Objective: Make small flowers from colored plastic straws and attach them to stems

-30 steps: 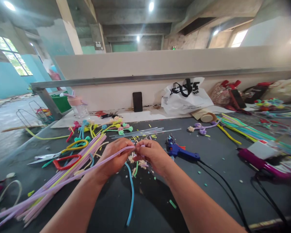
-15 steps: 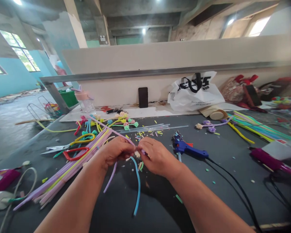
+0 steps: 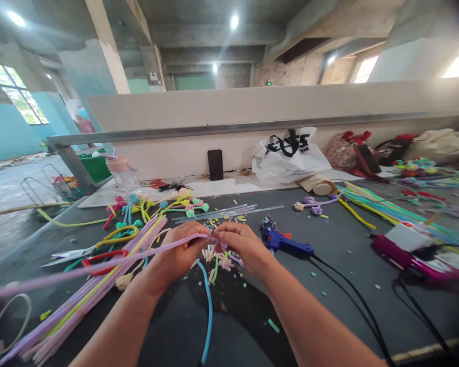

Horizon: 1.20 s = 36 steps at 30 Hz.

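My left hand (image 3: 178, 255) and my right hand (image 3: 243, 245) meet over the dark table (image 3: 340, 285), both pinching one long lilac pipe cleaner (image 3: 99, 259). Its free length runs out to the left, past my left wrist. Its near end is curled into a small knot between my fingertips. A pile of short cut bits (image 3: 218, 257) lies under my hands. A blue pipe cleaner (image 3: 208, 311) trails toward me between my forearms.
A bundle of lilac and yellow pipe cleaners (image 3: 99, 285) lies at left beside scissors (image 3: 95, 250). A blue glue gun (image 3: 285, 242) with a black cord sits right of my hands, a magenta glue gun (image 3: 413, 260) farther right. White bag (image 3: 290, 155) and phone (image 3: 215, 164) stand behind.
The lilac pipe cleaner's long end has swung from up and back to low out left. My hands stay together, turning its tip.
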Available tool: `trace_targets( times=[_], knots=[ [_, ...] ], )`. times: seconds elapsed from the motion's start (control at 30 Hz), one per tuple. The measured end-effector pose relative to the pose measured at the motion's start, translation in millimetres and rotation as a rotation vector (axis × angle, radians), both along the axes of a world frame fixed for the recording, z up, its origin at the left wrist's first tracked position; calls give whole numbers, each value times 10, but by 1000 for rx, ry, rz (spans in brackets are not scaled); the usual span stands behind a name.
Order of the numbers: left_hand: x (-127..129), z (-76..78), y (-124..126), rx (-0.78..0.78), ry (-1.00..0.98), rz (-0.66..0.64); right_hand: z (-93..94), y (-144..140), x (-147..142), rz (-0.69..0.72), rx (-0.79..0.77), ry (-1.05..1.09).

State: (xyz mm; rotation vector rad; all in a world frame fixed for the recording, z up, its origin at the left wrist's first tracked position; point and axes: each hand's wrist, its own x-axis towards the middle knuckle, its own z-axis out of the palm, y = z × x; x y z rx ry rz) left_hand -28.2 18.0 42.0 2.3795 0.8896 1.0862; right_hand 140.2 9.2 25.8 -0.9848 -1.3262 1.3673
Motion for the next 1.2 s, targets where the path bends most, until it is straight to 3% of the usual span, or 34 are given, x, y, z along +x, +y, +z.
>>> trace_targets(
  times=[0.1, 0.27, 0.4, 0.5, 0.6, 0.77, 0.87, 0.97, 1.07, 1.13, 1.2],
  knots=[
    [-4, -6, -16, 102, 57, -51, 1, 9, 14, 48, -95, 6],
    [12, -33, -27, 134, 64, -100, -15, 4, 30, 133, -192, 68],
    [7, -46, -18, 118, 69, -63, -28, 2, 29, 132, -144, 95],
    [10, -52, -12, 81, 103, -16, -35, 3, 6, 59, -48, -40],
    [37, -61, -7, 33, 108, 105, -43, 0, -24, -87, 138, -342],
    [73, -91, 35, -166, 97, 167, -87, -29, -40, -234, 777, -838],
    [41, -93, 67, -470, -2, 150, -108, -70, -46, -237, 1008, -1029],
    [-10, -66, 76, -835, -123, 84, -106, -111, -62, -228, 1108, -1082],
    [-32, -43, 65, -937, -194, 39, -94, -114, -68, -238, 1103, -1023],
    [-23, -40, 56, -844, -192, 39, -84, -89, -57, -222, 1002, -911],
    [-3, -36, 45, -723, -157, 42, -75, -50, -35, -178, 784, -715]
  ],
)
